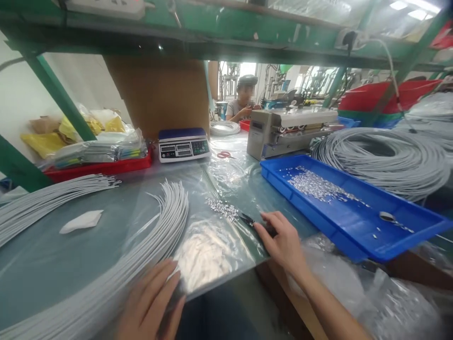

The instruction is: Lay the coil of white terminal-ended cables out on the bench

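Note:
My left hand [150, 304] lies flat at the table's near edge, fingers stretched out over the near end of a curved bundle of grey wires [166, 222]. My right hand [281, 241] rests on the clear plastic sheet [208, 250], its fingers reaching onto a small dark tool [252, 221] that looks like pliers. I cannot tell whether the fingers grip it. Just beyond the tool lies a small pile of shiny metal bits [222, 208].
A blue tray [354, 236] with more metal bits and a scoop sits at the right, a grey cable coil [385, 156] behind it. A scale [183, 144], a sealing machine [283, 127], a red tray [102, 167] of bags, another wire bundle [46, 198] and a white cloth [81, 221] stand around. A person sits across the table.

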Demonstrator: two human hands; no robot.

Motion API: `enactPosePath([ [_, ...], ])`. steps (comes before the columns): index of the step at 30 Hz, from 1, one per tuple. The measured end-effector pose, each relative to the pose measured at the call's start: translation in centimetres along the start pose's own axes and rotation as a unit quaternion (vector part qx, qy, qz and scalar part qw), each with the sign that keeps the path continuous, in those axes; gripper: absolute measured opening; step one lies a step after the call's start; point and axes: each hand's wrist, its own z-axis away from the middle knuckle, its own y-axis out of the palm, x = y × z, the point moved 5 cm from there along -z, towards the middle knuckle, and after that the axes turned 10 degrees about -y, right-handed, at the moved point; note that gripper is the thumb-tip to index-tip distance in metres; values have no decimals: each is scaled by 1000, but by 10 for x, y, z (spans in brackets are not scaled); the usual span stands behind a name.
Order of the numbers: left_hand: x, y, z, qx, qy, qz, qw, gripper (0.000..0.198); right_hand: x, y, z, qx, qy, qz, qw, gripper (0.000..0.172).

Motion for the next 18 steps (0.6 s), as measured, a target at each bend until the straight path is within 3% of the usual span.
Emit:
enactPosePath([
  [3,-8,7,2,-19,66,-34,997,51,-3,-3,0,-14,11,-15,1000,20],
  [11,-6,16,-2,8,46,-53,997,45,-7,-14,7,-124,20,-76,989,21],
  [14,-7,18,-2,14,56,-60,997,44,4,-34,24,-169,29,-105,980,23],
  [18,-7,22,-2,29,64,-64,996,42,18,-64,71,-171,74,-114,976,24],
])
